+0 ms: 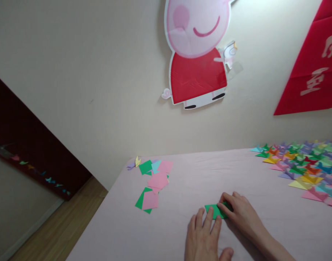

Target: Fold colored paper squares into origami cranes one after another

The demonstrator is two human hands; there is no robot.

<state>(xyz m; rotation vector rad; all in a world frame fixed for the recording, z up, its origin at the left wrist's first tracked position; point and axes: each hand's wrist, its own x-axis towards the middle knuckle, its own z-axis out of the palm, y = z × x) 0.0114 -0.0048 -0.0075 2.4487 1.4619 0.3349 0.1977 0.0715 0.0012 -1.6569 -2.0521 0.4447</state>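
Both hands [202, 237] [240, 211] rest fingertips on green paper [216, 210].

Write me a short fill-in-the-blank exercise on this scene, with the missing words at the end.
1. The left hand and right hand touch paper coloured ____.
2. The wall figure's dress is coloured ____.
3. Many folded pieces crowd the picture's ____ side.

Missing words: green; red; right.

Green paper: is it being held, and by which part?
The left hand has fingertips on the left part of the green paper; the right hand has its fingers at the right end. Pinch or press there: can't tell.
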